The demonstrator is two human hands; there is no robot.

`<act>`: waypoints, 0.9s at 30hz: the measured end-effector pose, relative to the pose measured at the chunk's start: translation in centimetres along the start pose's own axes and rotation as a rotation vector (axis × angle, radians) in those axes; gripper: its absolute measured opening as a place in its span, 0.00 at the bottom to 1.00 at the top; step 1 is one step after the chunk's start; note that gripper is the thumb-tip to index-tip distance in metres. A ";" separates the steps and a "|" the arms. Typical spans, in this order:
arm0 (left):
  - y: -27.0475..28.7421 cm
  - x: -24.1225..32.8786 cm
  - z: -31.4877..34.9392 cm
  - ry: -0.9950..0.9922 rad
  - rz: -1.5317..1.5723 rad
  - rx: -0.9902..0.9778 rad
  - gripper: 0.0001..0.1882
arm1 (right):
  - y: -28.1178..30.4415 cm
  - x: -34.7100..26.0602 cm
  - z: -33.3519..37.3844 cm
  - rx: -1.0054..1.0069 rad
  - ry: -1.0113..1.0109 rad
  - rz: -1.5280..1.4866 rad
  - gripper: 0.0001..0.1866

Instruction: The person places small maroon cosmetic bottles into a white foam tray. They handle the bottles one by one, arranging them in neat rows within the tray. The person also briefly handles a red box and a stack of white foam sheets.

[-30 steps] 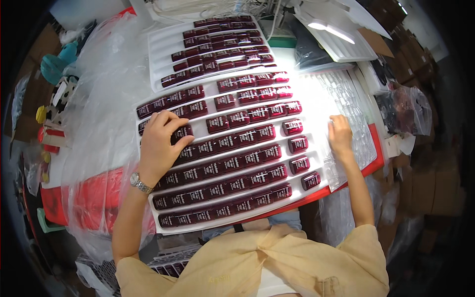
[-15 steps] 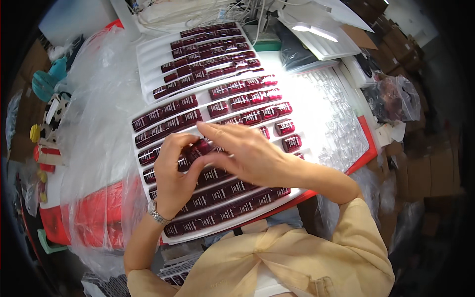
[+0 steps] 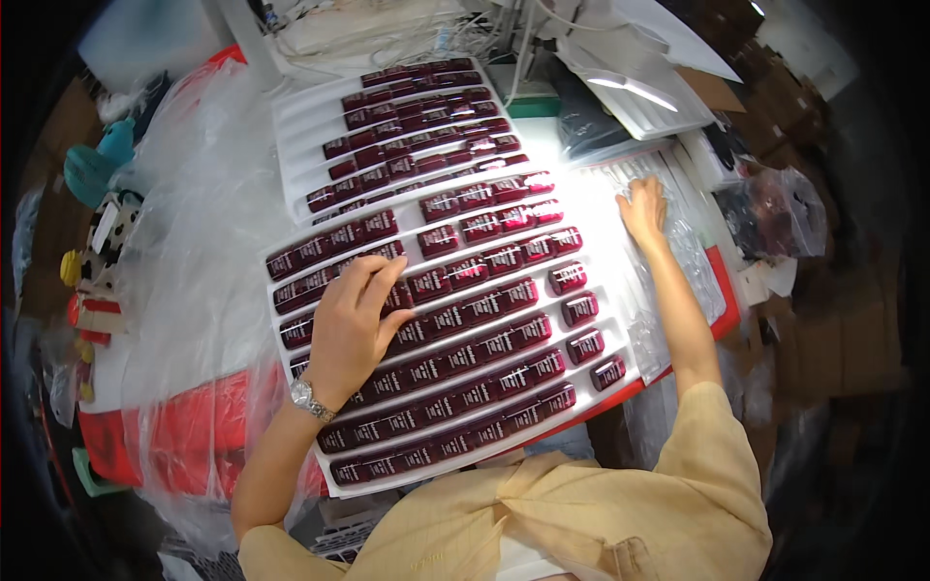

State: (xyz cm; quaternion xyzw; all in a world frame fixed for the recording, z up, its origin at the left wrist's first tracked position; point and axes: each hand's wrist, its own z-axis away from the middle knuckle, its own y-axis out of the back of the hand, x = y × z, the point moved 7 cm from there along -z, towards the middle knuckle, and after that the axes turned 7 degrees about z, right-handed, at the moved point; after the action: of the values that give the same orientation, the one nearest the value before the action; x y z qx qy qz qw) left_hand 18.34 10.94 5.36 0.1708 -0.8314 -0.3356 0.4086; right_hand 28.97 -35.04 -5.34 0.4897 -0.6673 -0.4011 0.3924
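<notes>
A white tray (image 3: 411, 225) filled with rows of small dark red bottles with pale print lies in front of me. My left hand (image 3: 354, 324), with a metal watch at the wrist, reaches over its left half. Its thumb and fingers close round one dark red bottle (image 3: 397, 296) in a row; the fingers partly hide it. My right hand (image 3: 646, 211) is stretched out to the right, over a sheet of clear plastic pieces (image 3: 668, 281). Its thumb and fingers are apart, and I see nothing held in them. Glare washes out part of that sheet.
Behind stands a second white tray (image 3: 298, 131), partly filled with similar bottles. Crumpled clear plastic film (image 3: 194, 252) covers the table's left side. A white lamp-like panel (image 3: 639, 92) and cables are at the back. Cardboard boxes (image 3: 823, 339) stand on the right.
My hands were together over the tray with a dark red bottle between them. The right hand has moved away to the clear pieces; the left has lowered onto a bottle in the row.
</notes>
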 end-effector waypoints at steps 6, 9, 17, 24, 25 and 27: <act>1.6 -3.9 -1.2 0.091 -0.123 0.005 0.15 | -1.1 0.9 -2.0 -0.082 0.107 -0.112 0.09; 0.9 -4.9 -1.2 0.077 -0.072 -0.057 0.16 | 1.0 0.2 -2.1 -0.071 0.081 -0.068 0.09; -0.2 -2.4 -1.2 0.272 0.592 0.045 0.18 | 17.9 -16.5 3.5 -0.287 0.068 -1.560 0.02; -1.2 -1.7 -1.2 0.283 0.729 0.131 0.16 | 22.2 -23.5 7.0 -0.142 0.646 -1.218 0.08; -1.0 -2.2 -0.8 0.319 0.710 0.125 0.16 | 21.1 -23.5 7.1 -0.426 0.634 -1.323 0.14; 0.5 -3.5 -0.9 0.286 0.410 0.132 0.16 | 16.8 -19.8 5.0 -0.423 0.394 -1.372 0.14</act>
State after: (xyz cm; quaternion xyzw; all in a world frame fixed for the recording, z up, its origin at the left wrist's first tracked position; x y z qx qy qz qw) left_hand 21.20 12.85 4.11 0.0707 -0.8026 -0.1630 0.5695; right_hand 22.87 -11.81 5.61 0.7732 -0.0374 -0.5806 0.2523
